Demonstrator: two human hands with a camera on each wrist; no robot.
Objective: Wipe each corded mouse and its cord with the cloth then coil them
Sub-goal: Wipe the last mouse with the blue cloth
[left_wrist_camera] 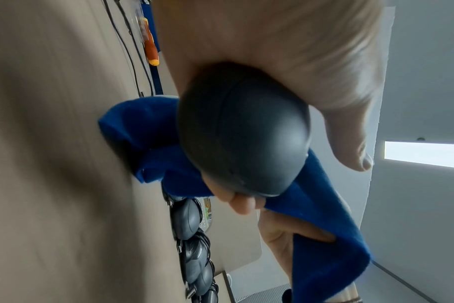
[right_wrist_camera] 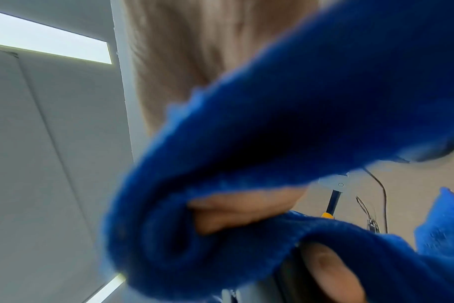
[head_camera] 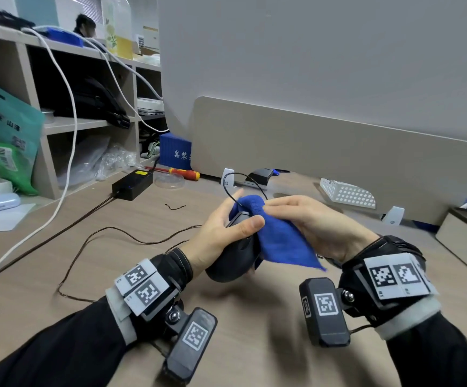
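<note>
gripping the mouse (head_camera: 231, 263), left hand (head_camera: 221, 233) meets right hand (head_camera: 319, 224) pinching cloth (head_camera: 280, 238); left wrist alone shows stacked mice (left_wrist_camera: 194, 256).

The mouse (left_wrist_camera: 244, 133) is smooth matt dark plastic, the cloth (head_camera: 280, 236) fuzzy blue fabric, the desk (head_camera: 115, 263) wood-grained.

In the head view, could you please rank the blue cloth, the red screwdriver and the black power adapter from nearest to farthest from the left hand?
From the left hand:
1. Blue cloth, touching its thumb.
2. Red screwdriver, on the desk beyond it.
3. Black power adapter, further left, only slightly farther.
</note>
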